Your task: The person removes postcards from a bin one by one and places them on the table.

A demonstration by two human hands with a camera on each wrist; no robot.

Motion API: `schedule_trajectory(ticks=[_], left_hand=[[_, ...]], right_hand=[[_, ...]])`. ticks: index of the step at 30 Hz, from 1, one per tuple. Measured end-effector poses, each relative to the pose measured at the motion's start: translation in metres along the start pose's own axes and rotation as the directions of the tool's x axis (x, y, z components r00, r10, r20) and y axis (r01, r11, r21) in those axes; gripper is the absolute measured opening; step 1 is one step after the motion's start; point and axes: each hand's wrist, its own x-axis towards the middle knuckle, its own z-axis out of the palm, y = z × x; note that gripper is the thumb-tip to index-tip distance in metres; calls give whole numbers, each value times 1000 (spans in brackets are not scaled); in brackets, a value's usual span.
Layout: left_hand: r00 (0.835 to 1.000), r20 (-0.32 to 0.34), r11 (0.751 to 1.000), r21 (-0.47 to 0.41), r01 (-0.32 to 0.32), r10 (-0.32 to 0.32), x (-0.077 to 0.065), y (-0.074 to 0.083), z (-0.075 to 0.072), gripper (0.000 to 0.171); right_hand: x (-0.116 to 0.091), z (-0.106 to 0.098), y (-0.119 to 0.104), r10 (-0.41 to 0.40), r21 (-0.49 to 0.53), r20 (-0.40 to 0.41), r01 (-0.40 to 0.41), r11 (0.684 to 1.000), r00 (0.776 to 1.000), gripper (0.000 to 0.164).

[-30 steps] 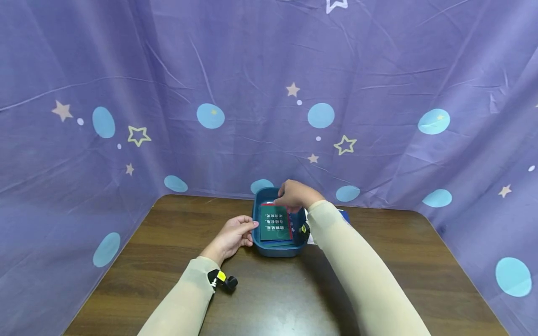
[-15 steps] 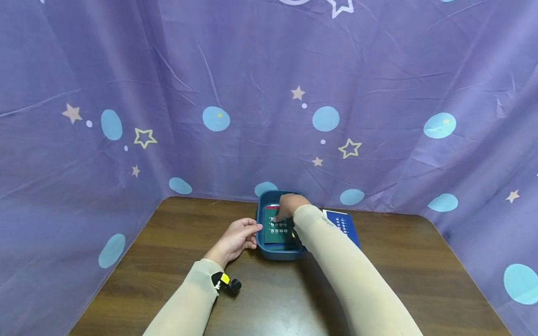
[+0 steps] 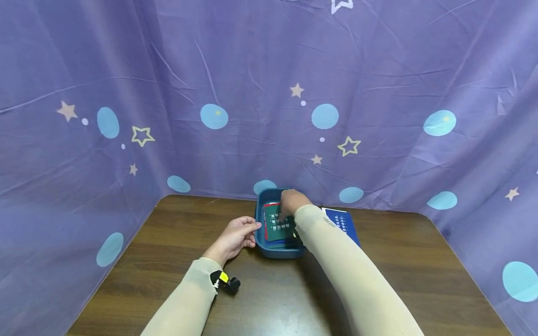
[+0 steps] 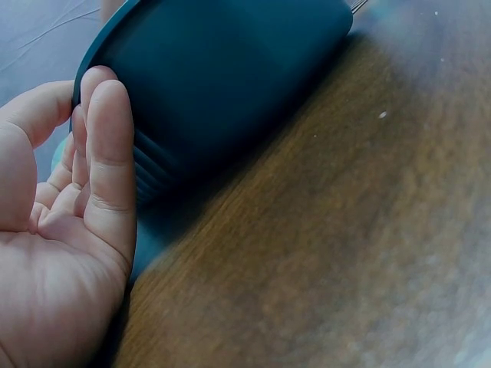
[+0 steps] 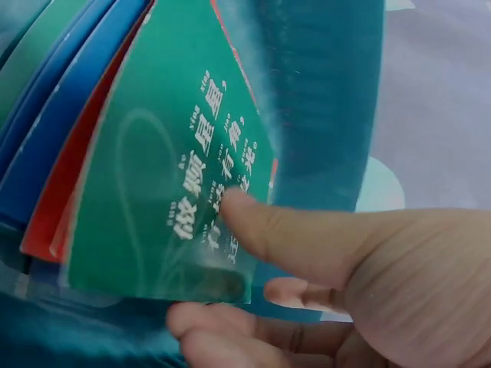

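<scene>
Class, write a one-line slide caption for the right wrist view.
Right hand with thumb on a white-lettered green card, red and blue cards behind it in a blue container.

Your left forearm (image 3: 182, 296) angles forward and inward; the left hand (image 3: 237, 234) pinches, thumb opposite fingers. Your right forearm (image 3: 357, 266) slants forward and leftward; the right hand (image 3: 292, 202) points downward, also pinching, its fingertips hidden from the head view.
</scene>
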Motion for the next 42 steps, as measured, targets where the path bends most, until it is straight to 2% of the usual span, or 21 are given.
schedule_trajectory(ticks=[2, 5, 8, 12, 17, 21, 25, 28, 33, 37, 42], left_hand=[[1000, -4, 1000, -3, 2, -2, 0, 0, 0, 12], [1000, 0, 1000, 0, 1, -1, 0, 0, 0, 12], [1000, 4, 1000, 7, 0, 0, 0, 0, 0, 12], [1000, -2, 1000, 8, 2, -2, 0, 0, 0, 12], [1000, -8, 1000, 7, 4, -4, 1, -1, 0, 12], [1000, -5, 1000, 2, -4, 4, 1, -1, -1, 11], [1000, -6, 1000, -3, -6, 6, 2, -1, -1, 11], [1000, -11, 1000, -5, 1, -1, 2, -1, -1, 12], [1000, -10, 1000, 1, 10, -10, 3, -3, -1, 11], [1000, -15, 1000, -1, 4, -4, 3, -1, 0, 11], [1000, -23, 1000, 0, 13, -13, 2, 2, 0, 10]], right_hand=[[-1, -3, 3, -11, 46, -11, 12, 999, 1000, 59], [-34, -26, -8, 7, 120, 6, -8, 993, 1000, 55], [-71, -49, -21, 4, 186, -18, -1, 983, 1000, 56], [-91, -63, -15, -39, 312, -61, 56, 948, 997, 67], [-104, -71, 8, -87, 496, -78, 115, 861, 993, 75], [-119, -71, 32, -96, 623, -113, 146, 769, 989, 76], [-131, -65, 58, -58, 677, -177, 165, 717, 983, 71], [-138, -58, 78, -13, 697, -214, 162, 698, 977, 61], [-150, -52, 104, 59, 742, -208, 118, 660, 976, 47], [-156, -52, 116, 72, 745, -217, 118, 656, 974, 44], [-159, -57, 127, 63, 732, -224, 125, 670, 973, 44]])
